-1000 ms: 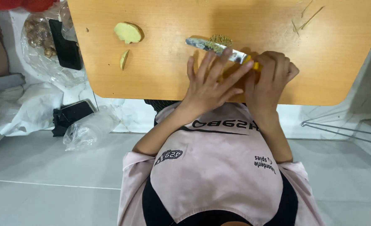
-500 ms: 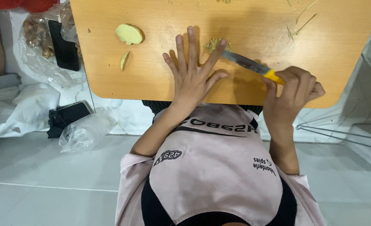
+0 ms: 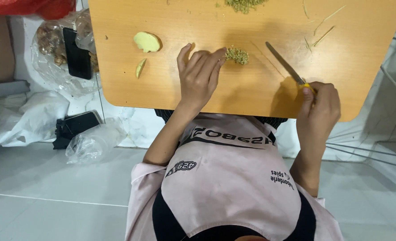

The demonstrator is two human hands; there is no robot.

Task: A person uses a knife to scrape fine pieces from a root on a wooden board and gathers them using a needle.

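Resting flat and open on the wooden table point(image 3: 251, 85), left hand point(image 3: 200, 73), fingertips touching a small minced ginger pile point(image 3: 237, 55) (at one o'clock). Gripping a yellow-handled knife point(image 3: 287, 67), right hand point(image 3: 319, 101), blade pointing toward eleven o'clock. Lying at ten o'clock, ginger slice point(image 3: 146, 41).

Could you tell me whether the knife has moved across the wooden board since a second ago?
Yes. The knife, held in the right hand, has drawn away from the minced pile toward the board's right side.
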